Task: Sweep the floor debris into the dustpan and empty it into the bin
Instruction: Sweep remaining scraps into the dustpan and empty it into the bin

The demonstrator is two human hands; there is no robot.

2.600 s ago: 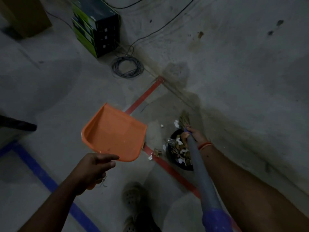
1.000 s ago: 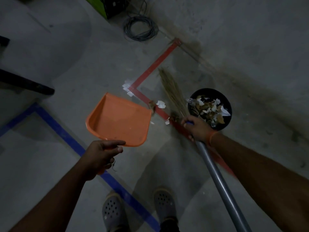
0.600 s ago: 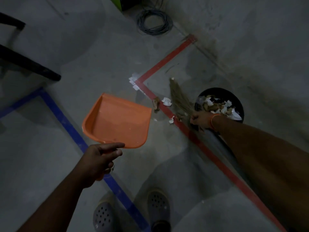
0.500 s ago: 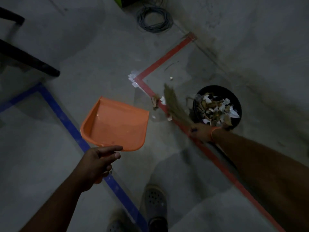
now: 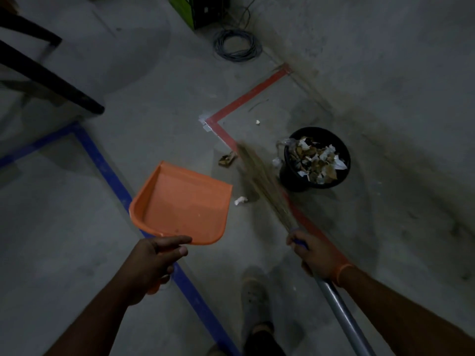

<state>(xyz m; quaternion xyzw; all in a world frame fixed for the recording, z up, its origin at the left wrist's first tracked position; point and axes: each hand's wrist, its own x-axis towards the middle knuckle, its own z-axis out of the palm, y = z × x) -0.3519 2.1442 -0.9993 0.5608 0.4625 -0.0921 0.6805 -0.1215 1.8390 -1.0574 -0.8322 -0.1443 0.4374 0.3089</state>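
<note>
Head view, looking down over both forearms. Left hand (image 5: 154, 260) curled round the handle of the orange dustpan (image 5: 182, 201), thumb laid along the rear rim, probably to steady the pan and keep its open lip turned toward the debris; pan apparently held just off the concrete floor (image 5: 77, 227) rather than resting on it, though hard to settle in this dim light. Pan nearly empty, only a few pale specks inside. Right hand (image 5: 313, 255) wrapped round the broom (image 5: 259, 181) low on its shaft, at the blue collar where the grey pole meets the straw, a short grip suited to quick, controlled strokes; orange band at the wrist. Straw head blurred, angled up and left from the hand, lying between pan and bin, so placed as to drive scraps leftward toward the pan's lip. Debris not yet gathered: white paper scrap (image 5: 240, 200) just beside the pan's right corner, brown dry leaf (image 5: 227, 159) near the straw tip, small white fleck (image 5: 257, 122) farther off, inside the angle of the red floor tape (image 5: 246, 97). Black bin (image 5: 316, 160) upright just right of the broom head, heaped with paper and leaves, close enough for a short carry when emptying. Blue floor tape (image 5: 102, 165) running beneath the pan and past one shoe (image 5: 254, 296). Farther out: coiled cable (image 5: 237, 46), green-edged box (image 5: 198, 9) at the top, dark furniture leg (image 5: 51, 80) at upper left.
</note>
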